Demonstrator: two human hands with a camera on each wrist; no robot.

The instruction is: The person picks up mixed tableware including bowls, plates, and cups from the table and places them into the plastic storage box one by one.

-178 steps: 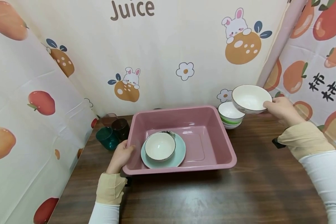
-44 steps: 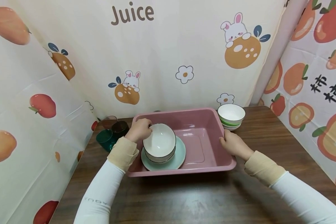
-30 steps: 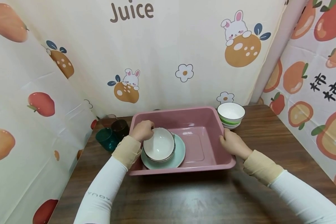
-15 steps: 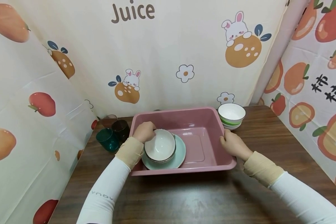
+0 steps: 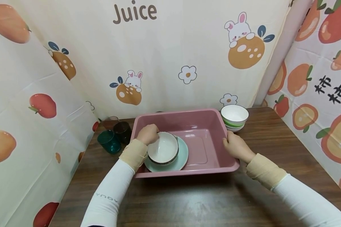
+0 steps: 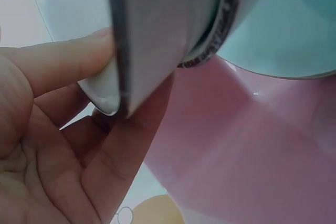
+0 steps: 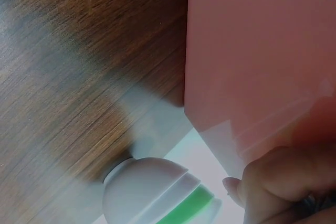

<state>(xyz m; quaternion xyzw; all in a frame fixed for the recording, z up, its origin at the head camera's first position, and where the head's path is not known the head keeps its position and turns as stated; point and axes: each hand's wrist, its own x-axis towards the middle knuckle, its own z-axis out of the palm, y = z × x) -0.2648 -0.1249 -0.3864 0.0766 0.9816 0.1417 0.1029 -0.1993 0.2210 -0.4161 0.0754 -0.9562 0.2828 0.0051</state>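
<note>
A white bowl [image 5: 165, 149] with a dark rim is pinched at its left edge by my left hand [image 5: 148, 135]. In the left wrist view the thumb lies inside the bowl [image 6: 149, 30] and the fingers are beneath its rim. Below it, another bowl with a patterned rim [image 6: 227, 27] shows, on a pale blue plate [image 5: 183, 154] in the left part of the pink basin [image 5: 200, 138]. My right hand [image 5: 238, 147] grips the right rim of the basin; its fingers are partly hidden in the right wrist view.
A stack of white and green bowls [image 5: 234, 116] stands just behind the basin's right corner. Close by its left side are a teal cup [image 5: 109, 142], a dark brown cup [image 5: 122, 131] and a pinkish clear cup [image 5: 111, 120]. All rest on a brown wooden table [image 5: 187, 201] against a printed curtain.
Earlier the right hand held a bowl in the air at the right and the left held the basin's rim. Since then the left hand has lowered a bowl onto the one on the plate.
</note>
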